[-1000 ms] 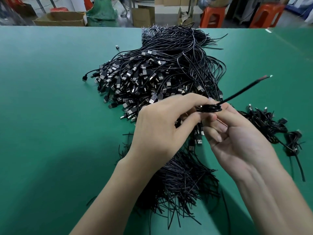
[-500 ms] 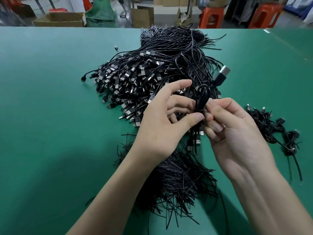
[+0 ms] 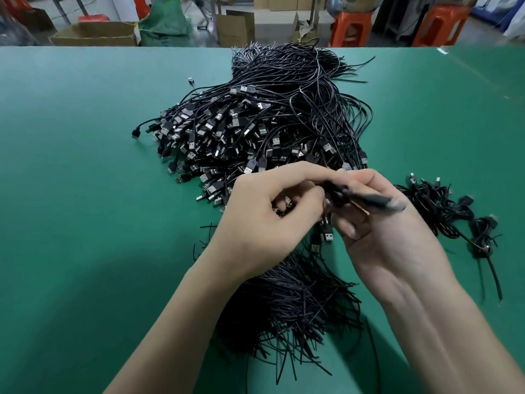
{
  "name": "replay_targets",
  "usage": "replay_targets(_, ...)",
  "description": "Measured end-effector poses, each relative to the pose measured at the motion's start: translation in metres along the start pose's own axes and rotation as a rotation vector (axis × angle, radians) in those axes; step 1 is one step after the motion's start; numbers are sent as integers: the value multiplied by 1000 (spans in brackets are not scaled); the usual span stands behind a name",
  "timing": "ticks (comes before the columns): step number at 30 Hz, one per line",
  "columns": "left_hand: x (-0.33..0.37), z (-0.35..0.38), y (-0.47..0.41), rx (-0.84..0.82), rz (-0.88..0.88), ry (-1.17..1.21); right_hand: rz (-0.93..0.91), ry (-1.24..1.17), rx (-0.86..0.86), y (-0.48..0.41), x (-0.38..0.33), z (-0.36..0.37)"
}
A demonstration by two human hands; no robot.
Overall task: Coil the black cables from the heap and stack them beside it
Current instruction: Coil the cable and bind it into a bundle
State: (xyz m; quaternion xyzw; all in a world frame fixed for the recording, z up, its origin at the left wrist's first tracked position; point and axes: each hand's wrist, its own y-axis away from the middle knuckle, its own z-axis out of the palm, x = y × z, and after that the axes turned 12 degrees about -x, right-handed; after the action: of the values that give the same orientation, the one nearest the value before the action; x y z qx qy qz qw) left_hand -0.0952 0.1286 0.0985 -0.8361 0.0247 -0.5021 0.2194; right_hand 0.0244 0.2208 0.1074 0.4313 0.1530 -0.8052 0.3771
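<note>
Head view, step in hand judged as the closing-off of one coil. Held above the near edge of the large heap of loose black USB cables (image 3: 255,132): a small tight coil of thin black cable (image 3: 338,194). Pinched from the left by thumb and forefinger of the left hand (image 3: 264,220), other fingers curled under; gripped from the right by the curled fingers of the right hand (image 3: 377,223). Blurred black plug with silver tip (image 3: 393,203) projecting rightward across the right hand, apparently the free tail, not yet tucked.

Next move, by judgement: tail to be secured round the loops without loss of the pinch, then coil to be carried right and set on the low stack of coiled black cables (image 3: 443,214), just right of the right hand and near the heap's right flank.

Materials:
- Smooth, glossy, springy sheathed cord, likely to unwind if released.
- Hard rectangular plugs with bright metal shells, massed on the heap's left side.
- Dense brush of thin black strands (image 3: 298,302) fanned out beneath the forearms.
- Flat matte green table covering (image 3: 85,180), slightly soft in look.
</note>
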Motion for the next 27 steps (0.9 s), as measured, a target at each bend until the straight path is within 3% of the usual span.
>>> replay_targets(8, -5, 7, -4, 45, -178, 186, -19, 35, -2, 1, -2, 3)
replay_targets(14, -6, 0, -5, 35, -170, -31, -59, 80, 3, 0, 5, 0)
replay_targets(21, -8, -4, -2, 157, 42, -408, 28, -99, -14, -3, 5, 1)
replay_targets(27, -16, -7, 1, 124, 257, -582, 89, -138, -23, -5, 3, 0)
